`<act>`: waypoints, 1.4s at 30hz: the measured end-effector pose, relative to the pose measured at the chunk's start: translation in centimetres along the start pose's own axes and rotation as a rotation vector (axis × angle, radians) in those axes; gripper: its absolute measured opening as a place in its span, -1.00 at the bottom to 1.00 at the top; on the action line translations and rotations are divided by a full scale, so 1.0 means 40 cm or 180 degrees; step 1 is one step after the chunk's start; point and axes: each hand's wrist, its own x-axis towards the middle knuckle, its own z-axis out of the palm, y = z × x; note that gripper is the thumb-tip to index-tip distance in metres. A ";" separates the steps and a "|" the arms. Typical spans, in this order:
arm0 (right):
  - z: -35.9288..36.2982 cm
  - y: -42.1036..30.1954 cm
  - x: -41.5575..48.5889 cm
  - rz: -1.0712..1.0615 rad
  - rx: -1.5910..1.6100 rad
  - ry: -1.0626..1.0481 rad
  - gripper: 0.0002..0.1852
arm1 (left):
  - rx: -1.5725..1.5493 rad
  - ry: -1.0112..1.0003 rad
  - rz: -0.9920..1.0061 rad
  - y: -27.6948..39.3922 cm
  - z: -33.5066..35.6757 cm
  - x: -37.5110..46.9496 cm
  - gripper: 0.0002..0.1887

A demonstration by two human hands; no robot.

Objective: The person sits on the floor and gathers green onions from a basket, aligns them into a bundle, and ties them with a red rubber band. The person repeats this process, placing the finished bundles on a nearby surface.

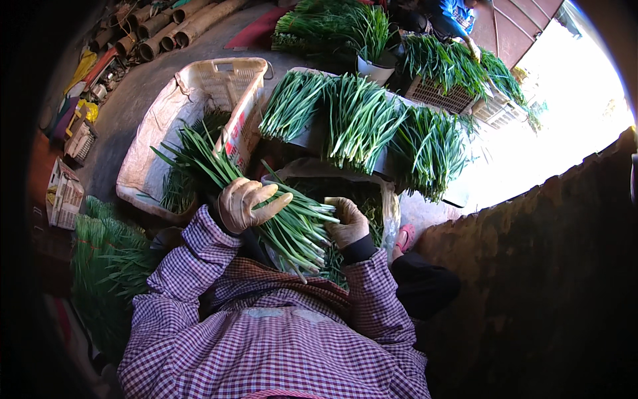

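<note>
My left hand (pixel 246 204), in a pale rubber glove, is closed around the middle of a bunch of long green leafy stalks, probably garlic chives (pixel 294 229). Their leaves point up and left, their pale root ends down and right. My right hand (pixel 347 223), also gloved, has its fingertips at the pale end of a stalk at the bunch's right edge. Below the hands stands a container lined with clear plastic (pixel 391 209), holding loose green scraps. Beyond it, several cut bunches of the same stalks (pixel 361 122) lie side by side on a flat surface.
A large plastic crate (pixel 259 85) with a cloth-like lining and some greens stands at the left front. Tied greens (pixel 99 264) are at lower left. A wall (pixel 498 259) rises at right. Farther off, a co-worker's hand (pixel 473 50) touches greens on crates, near a white bucket (pixel 375 71).
</note>
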 end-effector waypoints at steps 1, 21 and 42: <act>-0.035 0.036 0.001 -0.0185 -0.0447 0.0251 -0.61 | -0.0021 0.0062 -0.0007 -0.001 -0.004 0.005 -0.50; 0.086 -0.068 -0.052 -0.0565 -0.0656 -0.0084 -0.80 | 0.0146 -0.0275 -0.0469 -0.051 -0.024 -0.043 -0.50; 0.027 0.007 -0.003 0.0367 -0.0028 -0.0685 -0.47 | 0.0083 -0.0230 -0.0019 0.010 -0.003 -0.029 -0.41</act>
